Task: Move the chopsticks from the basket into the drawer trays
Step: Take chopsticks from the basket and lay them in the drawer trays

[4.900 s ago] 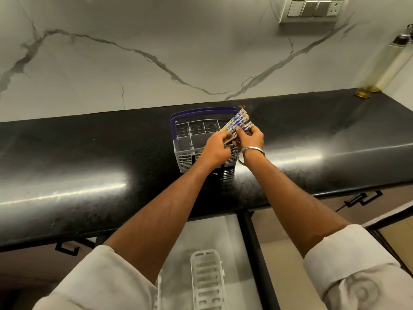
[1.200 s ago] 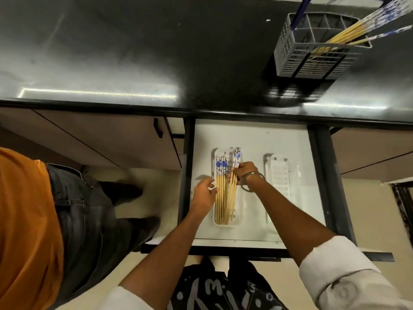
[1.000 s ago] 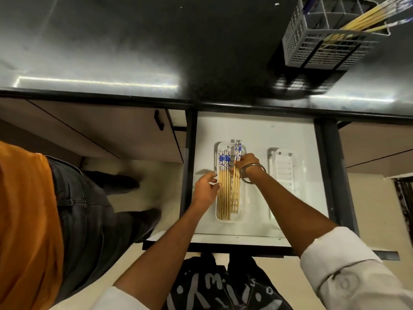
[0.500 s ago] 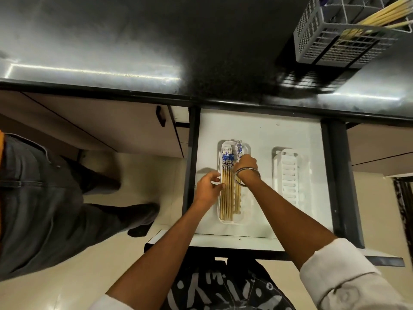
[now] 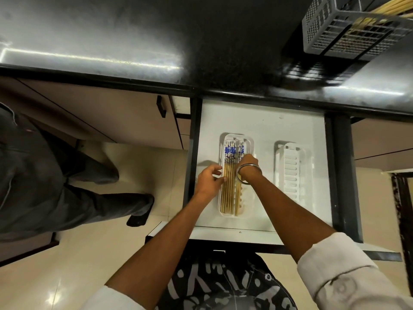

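Inside the open drawer (image 5: pixel 263 121) — chopsticks (image 5: pixel 230 182) lie in the left tray (image 5: pixel 249 142). Left hand (image 5: pixel 209 181) loosely open, fingertips on them; right hand (image 5: pixel 249 165) curled onto them, grip unclear. Right tray (image 5: pixel 290 173) bare — basket (image 5: pixel 348 30) on countertop.

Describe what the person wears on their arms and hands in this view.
Both forearms are bare, with white sleeves pushed up: the right cuff is buttoned, the left sleeve just shows at the frame bottom. A plain silver metal bangle circles the right wrist. The left hand and right hand wear no gloves.
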